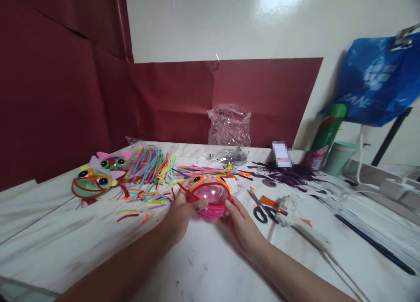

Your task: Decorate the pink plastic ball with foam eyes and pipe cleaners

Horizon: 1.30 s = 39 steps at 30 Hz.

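Between my two hands, above the white tabletop, is a transparent plastic ball (213, 194) decorated with pipe cleaners as a face. Its lower part is pink, with a red pipe cleaner line around it and orange-rimmed eyes on top. My left hand (183, 212) grips the ball's left side, thumb across its front. A red pipe cleaner end (184, 188) sticks out near those fingers. My right hand (240, 222) is closed on the right side, thumb and fingertips near the red line. The ball's underside and some fingers are hidden.
Two decorated faces (91, 183) lie left, beside bundled pipe cleaners (149, 166) and loose cut pieces (147, 197). Scissors (260, 212) and a corded glue gun (302, 230) are right. Behind them are purple strips (295, 176), a phone (281, 153) and a green cup (339, 157).
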Available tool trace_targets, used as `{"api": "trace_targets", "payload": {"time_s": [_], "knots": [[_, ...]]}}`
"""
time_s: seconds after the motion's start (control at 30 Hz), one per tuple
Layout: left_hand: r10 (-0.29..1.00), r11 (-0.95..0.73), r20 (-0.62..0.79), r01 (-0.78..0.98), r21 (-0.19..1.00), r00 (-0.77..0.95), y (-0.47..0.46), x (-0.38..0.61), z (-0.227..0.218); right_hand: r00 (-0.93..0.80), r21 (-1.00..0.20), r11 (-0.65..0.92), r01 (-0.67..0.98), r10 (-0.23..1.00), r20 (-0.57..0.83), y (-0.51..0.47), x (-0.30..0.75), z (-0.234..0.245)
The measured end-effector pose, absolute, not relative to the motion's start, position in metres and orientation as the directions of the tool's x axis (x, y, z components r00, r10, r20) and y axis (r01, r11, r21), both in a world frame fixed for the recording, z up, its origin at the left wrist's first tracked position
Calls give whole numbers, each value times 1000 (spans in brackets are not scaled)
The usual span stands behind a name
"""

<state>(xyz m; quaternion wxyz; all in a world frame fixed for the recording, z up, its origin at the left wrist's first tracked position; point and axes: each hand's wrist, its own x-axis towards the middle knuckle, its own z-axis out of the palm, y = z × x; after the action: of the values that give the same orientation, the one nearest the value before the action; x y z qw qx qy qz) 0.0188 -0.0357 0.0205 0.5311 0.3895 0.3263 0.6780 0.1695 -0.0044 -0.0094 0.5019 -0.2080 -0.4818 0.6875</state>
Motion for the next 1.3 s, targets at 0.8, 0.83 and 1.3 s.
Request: {"api": "trace_targets", "payload": {"time_s": [0.8, 0.83, 1.3], "knots": [[914, -271, 400, -623, 734, 73, -40, 17, 22, -590, -833, -138, -536, 767, 252, 0, 179, -12], [911, -277, 407, -627, 728, 69, -40, 17, 22, -593, -831, -139, -539, 764, 256, 0, 179, -12], [920, -212, 370, -630, 747, 128, -40, 10, 26, -640, -833, -164, -528, 722, 264, 0, 180, -22]]}}
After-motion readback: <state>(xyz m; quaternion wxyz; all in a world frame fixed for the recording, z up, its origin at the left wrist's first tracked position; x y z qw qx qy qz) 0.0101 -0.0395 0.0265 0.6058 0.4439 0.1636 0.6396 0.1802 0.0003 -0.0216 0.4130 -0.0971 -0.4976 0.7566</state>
